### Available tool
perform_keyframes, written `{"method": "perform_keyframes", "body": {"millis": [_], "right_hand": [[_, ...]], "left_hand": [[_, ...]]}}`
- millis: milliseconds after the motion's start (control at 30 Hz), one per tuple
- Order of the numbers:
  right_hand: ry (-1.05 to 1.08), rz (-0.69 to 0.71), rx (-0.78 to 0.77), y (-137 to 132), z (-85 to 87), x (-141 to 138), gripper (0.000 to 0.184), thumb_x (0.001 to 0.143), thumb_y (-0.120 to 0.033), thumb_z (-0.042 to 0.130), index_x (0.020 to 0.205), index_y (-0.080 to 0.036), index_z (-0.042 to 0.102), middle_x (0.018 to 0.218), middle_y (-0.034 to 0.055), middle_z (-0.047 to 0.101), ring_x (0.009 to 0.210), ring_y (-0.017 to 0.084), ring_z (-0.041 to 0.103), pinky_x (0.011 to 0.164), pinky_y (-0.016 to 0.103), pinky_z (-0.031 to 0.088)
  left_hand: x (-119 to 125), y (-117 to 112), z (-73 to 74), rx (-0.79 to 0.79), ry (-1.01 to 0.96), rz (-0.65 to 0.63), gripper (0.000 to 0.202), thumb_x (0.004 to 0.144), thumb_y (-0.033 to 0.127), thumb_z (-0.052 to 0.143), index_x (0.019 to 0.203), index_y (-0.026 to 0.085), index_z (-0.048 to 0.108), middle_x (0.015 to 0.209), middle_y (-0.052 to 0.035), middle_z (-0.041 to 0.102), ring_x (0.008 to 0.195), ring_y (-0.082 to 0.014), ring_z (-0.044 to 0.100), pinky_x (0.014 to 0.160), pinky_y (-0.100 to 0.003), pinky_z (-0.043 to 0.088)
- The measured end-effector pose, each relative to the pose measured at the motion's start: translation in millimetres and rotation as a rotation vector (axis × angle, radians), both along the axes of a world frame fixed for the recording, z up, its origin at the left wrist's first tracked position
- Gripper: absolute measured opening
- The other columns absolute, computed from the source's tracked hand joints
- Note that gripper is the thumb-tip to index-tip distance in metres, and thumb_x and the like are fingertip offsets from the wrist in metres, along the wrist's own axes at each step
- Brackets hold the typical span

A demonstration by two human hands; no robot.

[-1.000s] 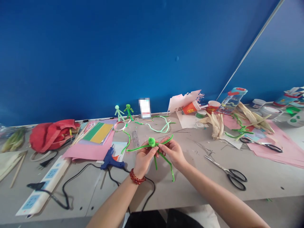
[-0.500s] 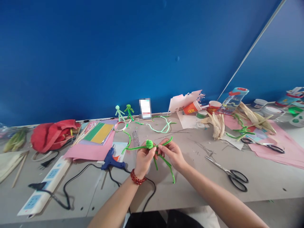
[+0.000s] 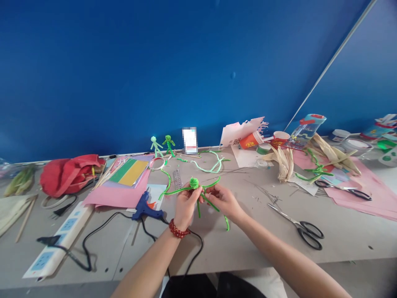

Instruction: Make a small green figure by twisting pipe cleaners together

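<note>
Between my two hands is a bright green pipe cleaner figure [image 3: 194,183], with a coiled ball for a head and long stems spreading to both sides and downward. My left hand [image 3: 186,205], wearing a red bead bracelet [image 3: 179,229], pinches the figure just under the ball. The fingers of my right hand [image 3: 225,202] are closed on the green stems right of the ball. Fingertips hide the joint where the stems meet. At the back stand a pale green figure [image 3: 155,145] and a darker green figure [image 3: 169,145], both of pipe cleaner.
A blue glue gun [image 3: 147,209] with its cable lies left of my hands, near a white power strip [image 3: 58,242]. Black-handled scissors [image 3: 305,231] lie to the right. Loose pale green pipe cleaners [image 3: 214,167], a ruler [image 3: 177,179] and corn husks [image 3: 283,163] lie farther back.
My right fingers have moved slightly down from the upper right stem toward the joint. The lower stems have shifted, and the head ball sits a little higher in view.
</note>
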State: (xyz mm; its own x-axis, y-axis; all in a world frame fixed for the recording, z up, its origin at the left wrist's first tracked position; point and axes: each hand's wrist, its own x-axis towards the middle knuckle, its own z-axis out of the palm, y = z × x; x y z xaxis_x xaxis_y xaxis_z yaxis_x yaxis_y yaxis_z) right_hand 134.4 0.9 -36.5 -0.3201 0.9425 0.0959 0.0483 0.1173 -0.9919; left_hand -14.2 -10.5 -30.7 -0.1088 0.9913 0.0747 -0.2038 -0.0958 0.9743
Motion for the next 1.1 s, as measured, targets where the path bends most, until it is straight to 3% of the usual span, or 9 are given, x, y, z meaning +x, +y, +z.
{"method": "perform_keyframes", "body": {"millis": [133, 233, 333, 433, 533, 700, 800, 933, 1100], "right_hand": [[-0.422, -0.058, 0.267, -10, 10.4, 6, 0.005, 0.085, -0.022, 0.055, 0.087, -0.020, 0.059, 0.078, 0.0013, 0.066, 0.067, 0.015, 0.059, 0.058, 0.023, 0.040], [-0.705, -0.125, 0.508, -18, 24.6, 10, 0.013, 0.090, -0.018, 0.049, 0.089, -0.020, 0.062, 0.083, 0.0040, 0.067, 0.067, 0.015, 0.060, 0.057, 0.023, 0.037], [-0.770, -0.088, 0.738, -17, 41.2, 15, 0.023, 0.096, -0.023, 0.044, 0.090, -0.020, 0.065, 0.086, 0.0066, 0.067, 0.075, 0.017, 0.062, 0.064, 0.024, 0.041], [-0.706, -0.036, 0.827, -7, 56.7, 21, 0.025, 0.097, -0.023, 0.043, 0.090, -0.019, 0.067, 0.093, 0.0081, 0.067, 0.084, 0.018, 0.062, 0.073, 0.026, 0.044], [-0.616, 0.030, 0.735, 8, 66.4, 27, 0.018, 0.094, -0.020, 0.049, 0.088, -0.020, 0.067, 0.091, 0.0058, 0.068, 0.082, 0.016, 0.062, 0.071, 0.024, 0.043], [-0.540, 0.127, 0.403, 28, 70.5, 36, 0.015, 0.089, -0.027, 0.057, 0.081, -0.019, 0.067, 0.071, 0.0000, 0.065, 0.065, 0.013, 0.056, 0.059, 0.023, 0.037], [-0.388, 0.345, 0.182, 37, 70.4, 41, 0.023, 0.089, -0.036, 0.058, 0.080, -0.017, 0.067, 0.069, 0.0005, 0.064, 0.063, 0.012, 0.054, 0.058, 0.023, 0.039], [-0.166, 0.606, -0.106, 45, 66.9, 43, 0.028, 0.084, -0.043, 0.064, 0.079, -0.015, 0.066, 0.069, -0.0006, 0.061, 0.063, 0.010, 0.054, 0.059, 0.021, 0.040], [-0.039, 0.677, -0.304, 43, 52.4, 36, 0.034, 0.080, -0.048, 0.069, 0.076, -0.015, 0.062, 0.059, -0.0042, 0.055, 0.052, 0.007, 0.046, 0.052, 0.020, 0.035]], "left_hand": [[-1, -2, 1.7, 0.000, 0.198, 0.069, 0.020, 0.079, 0.036, 0.067, 0.074, 0.019, 0.058, 0.053, 0.0023, 0.059, 0.054, -0.0145, 0.058, 0.058, -0.026, 0.047], [-2, -2, 0.3, -0.009, 0.297, 0.101, 0.018, 0.080, 0.036, 0.066, 0.082, 0.020, 0.057, 0.054, 0.0031, 0.060, 0.054, -0.0141, 0.058, 0.057, -0.025, 0.046], [-3, -2, -1.5, 0.024, 0.345, 0.075, 0.018, 0.080, 0.035, 0.065, 0.081, 0.020, 0.056, 0.055, 0.0042, 0.059, 0.054, -0.0125, 0.057, 0.056, -0.023, 0.045], [-3, -2, -3.1, 0.082, 0.317, -0.011, 0.015, 0.081, 0.032, 0.064, 0.082, 0.019, 0.057, 0.057, 0.0046, 0.057, 0.054, -0.0111, 0.056, 0.056, -0.022, 0.044], [-3, -2, -4.3, 0.100, 0.273, -0.086, 0.014, 0.082, 0.031, 0.063, 0.082, 0.018, 0.058, 0.061, 0.0034, 0.058, 0.054, -0.0102, 0.055, 0.055, -0.022, 0.045], [-2, -4, 1.9, 0.057, 0.120, -0.202, 0.022, 0.078, 0.035, 0.068, 0.077, 0.016, 0.058, 0.066, 0.0004, 0.061, 0.049, -0.0097, 0.055, 0.050, -0.023, 0.045], [-1, -6, 8.1, 0.053, 0.053, -0.266, 0.024, 0.074, 0.035, 0.072, 0.074, 0.016, 0.059, 0.067, -0.0002, 0.061, 0.046, -0.0090, 0.053, 0.045, -0.022, 0.043], [-1, -10, 11.2, 0.057, -0.039, -0.330, 0.022, 0.076, 0.034, 0.071, 0.074, 0.016, 0.060, 0.069, -0.0019, 0.062, 0.046, -0.0085, 0.052, 0.043, -0.022, 0.041], [-1, -10, 10.4, 0.041, -0.114, -0.301, 0.023, 0.077, 0.034, 0.071, 0.071, 0.015, 0.059, 0.067, -0.0017, 0.059, 0.048, -0.0084, 0.050, 0.043, -0.021, 0.039]]}}
